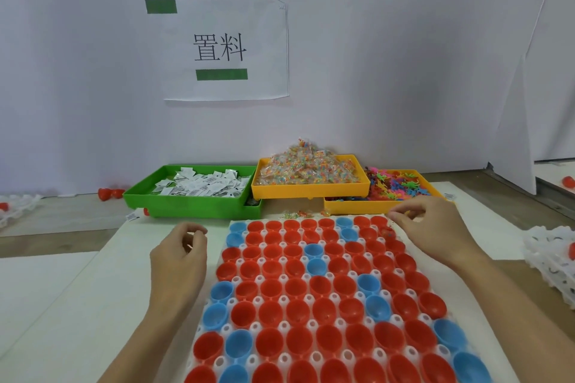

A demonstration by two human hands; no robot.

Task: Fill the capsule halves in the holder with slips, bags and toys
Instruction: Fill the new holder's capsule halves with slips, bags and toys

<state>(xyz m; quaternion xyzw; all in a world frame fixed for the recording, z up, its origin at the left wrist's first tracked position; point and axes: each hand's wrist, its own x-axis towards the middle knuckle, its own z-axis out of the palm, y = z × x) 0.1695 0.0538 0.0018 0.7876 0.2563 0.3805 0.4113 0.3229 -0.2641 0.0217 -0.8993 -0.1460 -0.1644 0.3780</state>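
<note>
In the head view, the white holder (314,261) ran off the bottom edge, so its nearest row of capsule halves (298,314) was cut off. Whatever the right hand (435,227) pinched was too small to make out, and the contents of the far-right cups were blurred. The holder lay on the pale desk (77,305), just in front of three trays: a green tray (193,207) of white slips (202,185), a yellow tray (311,191) heaped with small clear bags (308,165), and a second yellow tray (373,205) of bright toys (401,185). Most halves were red, a scattering blue, all sitting mouth-up and looking hollow. The left hand (179,258) hovered beside the holder's left edge, fingers loosely curled, its grip slack around nothing visible. The right hand hung over the holder's far right corner, thumb and fingertips drawn narrow together in a pinch; what that grip held I cannot tell. A paper sign (225,48) hung on the wall (404,56) behind
</note>
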